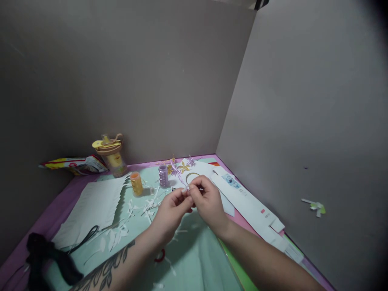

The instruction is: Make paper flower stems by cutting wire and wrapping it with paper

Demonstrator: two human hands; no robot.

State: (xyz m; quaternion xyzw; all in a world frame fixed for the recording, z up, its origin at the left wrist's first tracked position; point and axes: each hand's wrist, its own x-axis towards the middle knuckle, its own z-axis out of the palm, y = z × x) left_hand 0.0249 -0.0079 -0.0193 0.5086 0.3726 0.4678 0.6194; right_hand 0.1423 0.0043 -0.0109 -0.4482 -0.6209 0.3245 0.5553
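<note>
My left hand (169, 212) and my right hand (207, 202) meet over a pale green sheet (194, 254). Both pinch a thin purple paper strip (181, 178) that rises from between the fingertips. Just beyond the hands lie purple and yellow paper flowers (182, 165) and a thin gold ring (191, 177). A purple spool (163, 175) and an orange spool (136, 183) stand upright behind the left hand. White paper cuttings (148, 206) are scattered by the left hand.
A yellow-lidded cup (110, 155) and a colourful packet (75, 165) sit at the back left. White pleated paper (93, 204), black scissors (86, 238) and a black object (45, 254) lie left. Long white cards (251, 206) run along the right wall.
</note>
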